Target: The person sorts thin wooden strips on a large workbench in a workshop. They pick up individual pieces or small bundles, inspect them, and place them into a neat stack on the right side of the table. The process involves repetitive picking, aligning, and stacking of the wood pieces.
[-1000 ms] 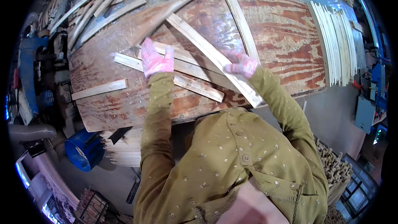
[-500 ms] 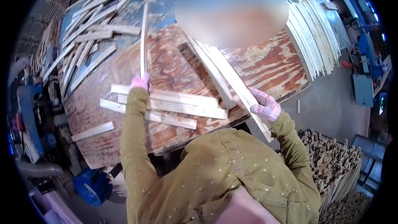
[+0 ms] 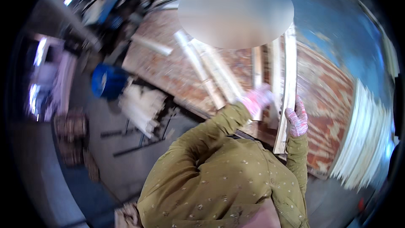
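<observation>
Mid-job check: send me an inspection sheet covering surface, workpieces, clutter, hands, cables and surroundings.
Surface: worn reddish-brown board; blue tabletop beyond.
Job's things: long pale strip; other strips left of it.
Clutter: short strip on the board's left part.
Hands: gloved left hand blurred, grip unclear; gloved right hand at the long pale strip's right edge.
Cables: nothing seen.
Surroundings: blue container and stacked strips off the board's near-left side; row of strips at its right end.

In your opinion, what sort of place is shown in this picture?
Probably a woodworking shop: wood strips lie about a worn board, a row of pale slats is at its right, and a bundle of similar pieces is lower left.
</observation>
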A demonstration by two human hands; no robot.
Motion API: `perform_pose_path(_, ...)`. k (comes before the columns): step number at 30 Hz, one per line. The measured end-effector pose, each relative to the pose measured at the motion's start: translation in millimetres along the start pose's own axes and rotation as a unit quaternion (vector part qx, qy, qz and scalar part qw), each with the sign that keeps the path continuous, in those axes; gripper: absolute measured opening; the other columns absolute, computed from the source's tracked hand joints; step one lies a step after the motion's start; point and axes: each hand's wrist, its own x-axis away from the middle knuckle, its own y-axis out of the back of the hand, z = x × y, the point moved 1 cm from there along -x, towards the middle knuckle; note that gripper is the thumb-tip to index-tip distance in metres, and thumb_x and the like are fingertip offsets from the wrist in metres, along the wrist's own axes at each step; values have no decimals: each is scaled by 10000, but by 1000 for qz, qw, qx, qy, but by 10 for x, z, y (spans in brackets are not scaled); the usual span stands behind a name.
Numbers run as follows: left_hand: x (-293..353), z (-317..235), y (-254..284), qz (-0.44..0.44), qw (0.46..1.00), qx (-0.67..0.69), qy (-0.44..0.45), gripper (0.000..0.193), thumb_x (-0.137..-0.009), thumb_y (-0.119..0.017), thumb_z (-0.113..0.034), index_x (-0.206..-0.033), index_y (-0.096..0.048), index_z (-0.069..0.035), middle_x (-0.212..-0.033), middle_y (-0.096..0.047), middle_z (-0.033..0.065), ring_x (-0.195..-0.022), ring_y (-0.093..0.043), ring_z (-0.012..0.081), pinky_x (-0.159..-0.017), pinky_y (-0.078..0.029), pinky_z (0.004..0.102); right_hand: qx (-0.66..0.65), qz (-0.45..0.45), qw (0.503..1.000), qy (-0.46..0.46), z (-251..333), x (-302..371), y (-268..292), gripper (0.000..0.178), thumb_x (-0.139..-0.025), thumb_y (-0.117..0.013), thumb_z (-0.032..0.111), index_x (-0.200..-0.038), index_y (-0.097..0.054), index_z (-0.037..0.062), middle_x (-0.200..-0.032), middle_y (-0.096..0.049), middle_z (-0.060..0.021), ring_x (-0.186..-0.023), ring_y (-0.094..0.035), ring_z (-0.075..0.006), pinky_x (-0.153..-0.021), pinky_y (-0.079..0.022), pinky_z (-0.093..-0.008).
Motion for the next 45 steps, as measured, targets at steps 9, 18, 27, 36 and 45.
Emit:
perform_pose_path(9, 1468, -981, 403, -199, 881, -274, -330, 265, -872, -626, -54, -1135, -608, -25, -956, -639, 26, -826, -587, 108, -742, -528, 271, 413, 267, 843, 216, -546, -451, -1611, 362, -965, -514, 153, -1292, -546, 0, -1224, -589, -153, -1139, -557, -247, -1003, -415, -344)
perform_pose_path(18, 3702, -3128, 4295, -696, 546, -339, -321, 592, -859, -626, -419, -1240, -528, 23, -1166, -621, 219, -1071, -595, 359, -911, -469, 415, 371, 113, 921, 35, -1846, -688, -2764, 378, -1001, -470, 181, -1313, -528, -25, -1224, -606, -141, -1108, -578, -203, -968, -446, -315)
perform_pose_path(27, 4778, -3613, 6990, -773, 516, -364, 66, 493, -928, -444, -480, -1185, -497, -62, -1126, -628, 228, -1018, -609, 434, -860, -491, 524, 581, 315, 738, 135, -2589, -747, -4765, 312, -995, -470, 164, -1239, -572, -1, -1050, -640, -192, -938, -626, -275, -836, -493, -347)
perform_pose_path(36, 4194, -3980, 7434, -696, 605, -386, 21, 657, -939, -364, -547, -1443, -324, -129, -1372, -485, 205, -1219, -503, 402, -1006, -409, 490, 662, 335, 659, 127, -2844, -645, -5145, 308, -980, -510, 204, -1199, -597, 5, -1053, -643, -178, -981, -610, -309, -873, -474, -392)
perform_pose_path(45, 4544, -4390, 6670, -642, 675, -224, -285, 427, -934, -550, -200, -1281, -486, 42, -1195, -588, 219, -1082, -587, 273, -934, -490, 369, 875, -106, 473, 7, -2380, -1006, -5026, 667, -907, -581, 349, -1449, -336, 47, -1411, -432, -216, -1314, -403, -355, -1100, -317, -434)
